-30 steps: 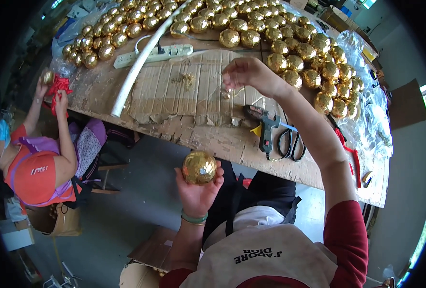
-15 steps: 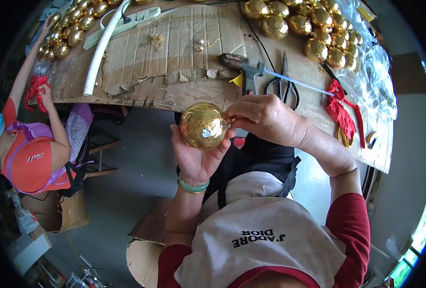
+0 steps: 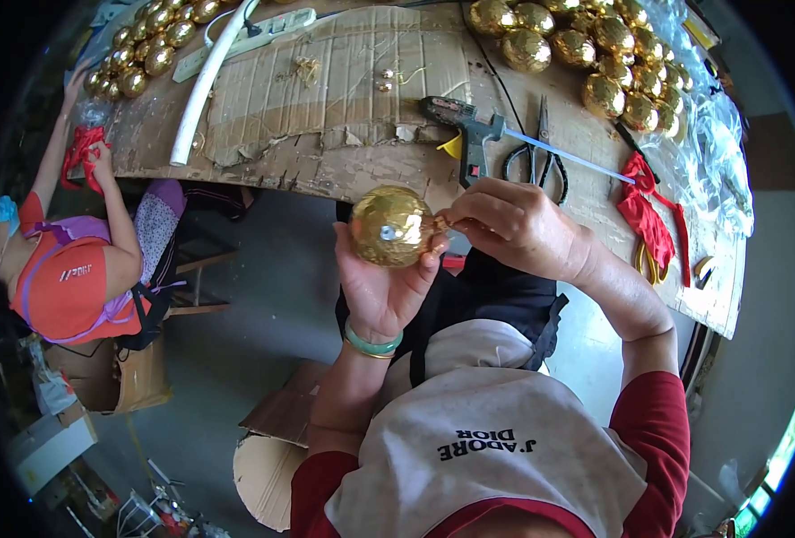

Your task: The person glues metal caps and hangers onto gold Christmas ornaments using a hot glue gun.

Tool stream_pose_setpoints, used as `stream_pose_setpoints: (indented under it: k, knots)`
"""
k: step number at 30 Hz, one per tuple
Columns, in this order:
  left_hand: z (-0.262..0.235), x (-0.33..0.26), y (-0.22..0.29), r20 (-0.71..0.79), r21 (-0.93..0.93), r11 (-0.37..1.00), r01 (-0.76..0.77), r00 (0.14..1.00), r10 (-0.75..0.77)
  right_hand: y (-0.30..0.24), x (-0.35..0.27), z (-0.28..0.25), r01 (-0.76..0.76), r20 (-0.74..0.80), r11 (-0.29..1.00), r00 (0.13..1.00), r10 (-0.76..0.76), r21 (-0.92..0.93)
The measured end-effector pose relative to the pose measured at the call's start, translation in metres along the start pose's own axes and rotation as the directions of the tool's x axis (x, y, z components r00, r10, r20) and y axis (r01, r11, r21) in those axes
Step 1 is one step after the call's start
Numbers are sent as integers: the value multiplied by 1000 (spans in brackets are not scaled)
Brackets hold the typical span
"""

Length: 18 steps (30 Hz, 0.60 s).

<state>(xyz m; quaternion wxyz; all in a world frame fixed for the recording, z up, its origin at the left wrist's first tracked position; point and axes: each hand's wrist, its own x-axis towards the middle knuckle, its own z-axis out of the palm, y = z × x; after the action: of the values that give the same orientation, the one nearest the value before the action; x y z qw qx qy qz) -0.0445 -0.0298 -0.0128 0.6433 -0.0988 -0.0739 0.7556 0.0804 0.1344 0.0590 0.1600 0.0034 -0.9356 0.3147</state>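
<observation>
A shiny gold ball ornament [image 3: 390, 226] rests in my left hand [image 3: 381, 296], its palm turned up and the fingers curled round the ball's underside. At the ball's right side sits a small gold cap [image 3: 439, 224], with my left thumb close below it. My right hand [image 3: 514, 224] pinches at this cap, thumb and fingers pressed together. Whatever lies between those fingertips is too small to make out. On the table just beyond my right hand lie a glue gun [image 3: 469, 130] with a long pale glue stick [image 3: 568, 157] and black-handled scissors [image 3: 537, 157].
Gold balls [image 3: 613, 63] crowd the table's far right beside clear plastic sheeting [image 3: 711, 170]. Flattened cardboard [image 3: 326, 90], a white tube [image 3: 209, 85] and a power strip [image 3: 263, 34] lie leftward. A red cloth [image 3: 644, 224] is at right. A co-worker [image 3: 75, 269] sits at left, handling red material.
The view has shifted slightly, so the table sits a little further right. My right fingertips have drawn slightly away from the ball, showing more of its cap. My left hand still holds the ball.
</observation>
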Motion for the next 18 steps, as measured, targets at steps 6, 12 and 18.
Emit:
stream_pose_setpoints:
  k: [6,12,18]
  knots:
    - [-8,-2,5,-31,158,985,-65,997,71,-6,2,-18,-141,-9,988,990,142,61]
    - [-8,-5,4,-85,329,936,-123,984,159,-16,10,-13,1,-70,997,998,-6,-74]
    - [-6,-7,5,-105,351,929,-117,981,163,-20,10,-8,17,-79,983,996,-31,-182]
